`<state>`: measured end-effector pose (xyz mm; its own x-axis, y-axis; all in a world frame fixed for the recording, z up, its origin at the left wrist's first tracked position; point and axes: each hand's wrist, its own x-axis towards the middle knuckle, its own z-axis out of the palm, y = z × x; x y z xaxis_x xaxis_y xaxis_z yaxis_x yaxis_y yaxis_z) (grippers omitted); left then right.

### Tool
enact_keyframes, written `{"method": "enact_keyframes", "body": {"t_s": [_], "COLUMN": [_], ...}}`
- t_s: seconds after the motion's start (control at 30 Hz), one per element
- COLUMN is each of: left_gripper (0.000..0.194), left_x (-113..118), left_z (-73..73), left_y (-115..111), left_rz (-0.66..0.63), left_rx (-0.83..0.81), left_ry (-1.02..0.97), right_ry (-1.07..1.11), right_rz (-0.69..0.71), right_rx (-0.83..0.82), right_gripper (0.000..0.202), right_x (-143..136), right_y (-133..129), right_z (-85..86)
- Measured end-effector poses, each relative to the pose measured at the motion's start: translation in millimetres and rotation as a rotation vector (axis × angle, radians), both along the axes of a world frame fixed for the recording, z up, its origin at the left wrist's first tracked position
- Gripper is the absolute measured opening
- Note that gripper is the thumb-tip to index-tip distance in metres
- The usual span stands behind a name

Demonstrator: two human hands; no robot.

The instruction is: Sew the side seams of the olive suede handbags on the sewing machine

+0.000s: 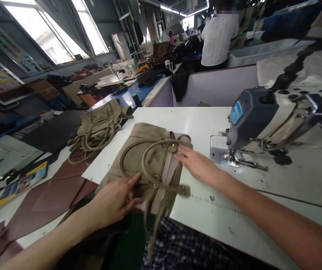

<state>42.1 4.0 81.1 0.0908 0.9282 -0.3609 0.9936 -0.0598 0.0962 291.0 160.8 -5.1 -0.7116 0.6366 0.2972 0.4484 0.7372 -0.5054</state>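
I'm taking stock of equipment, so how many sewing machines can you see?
2 clearly: a grey-headed sewing machine right of the right hand, and a white sewing machine farther back, left of centre. Others may be hidden in the blurred background.

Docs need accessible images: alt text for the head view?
A person's left hand and right hand touch an olive handbag lying on a white table. A sewing machine stands at right; another olive handbag lies at left.

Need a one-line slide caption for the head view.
Left hand and right hand on an olive bag atop a white tabletop, beside a sewing machine.
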Motion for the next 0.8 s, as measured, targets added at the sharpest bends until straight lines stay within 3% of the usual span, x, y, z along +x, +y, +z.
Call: {"method": "enact_keyframes", "body": {"t_s": [0.07,0.13,0.2,0.3,0.4,0.47,0.53,0.63,0.8], "left_gripper": [0.052,0.041,0.04,0.044,0.047,0.052,0.057,0.043,0.019], "left_x": [11.0,12.6,8.2,5.9,18.8,32.1,44.5,57.2,63.7], "left_z": [5.7,7.4,4.2,-8.9,-26.0,-35.3,-41.4,-44.8,-39.7], "left_y": [0.3,12.2,33.1,76.9,125.8,153.1,170.6,176.9,164.0], "left_rz": [-0.203,-0.393,-0.561,-0.735,-0.636,-0.536,-0.519,-0.561,-0.62], "left_rx": [0.067,0.178,0.262,0.276,0.251,0.212,0.172,0.148,0.114], "left_ry": [-0.065,-0.1,-0.116,-0.229,-0.394,-0.402,-0.342,-0.298,-0.316], "right_ry": [0.07,0.149,0.209,0.293,0.299,0.263,0.232,0.202,0.197], "right_rz": [-0.091,-0.198,-0.255,-0.243,-0.257,-0.248,-0.23,-0.224,-0.21], "right_rx": [-0.006,-0.023,-0.037,-0.028,-0.054,-0.112,-0.171,-0.189,-0.099], "right_gripper": [0.042,0.042,0.039,0.032,0.028,0.028,0.03,0.034,0.04], "right_x": [-6.7,-6.0,4.5,30.2,53.0,62.5,67.6,68.2,53.2], "right_y": [29.8,34.1,14.6,-35.3,-79.6,-100.5,-116.3,-133.1,-144.3], "right_z": [12.8,26.1,34.4,34.6,24.9,16.9,9.6,0.3,-10.4]}}
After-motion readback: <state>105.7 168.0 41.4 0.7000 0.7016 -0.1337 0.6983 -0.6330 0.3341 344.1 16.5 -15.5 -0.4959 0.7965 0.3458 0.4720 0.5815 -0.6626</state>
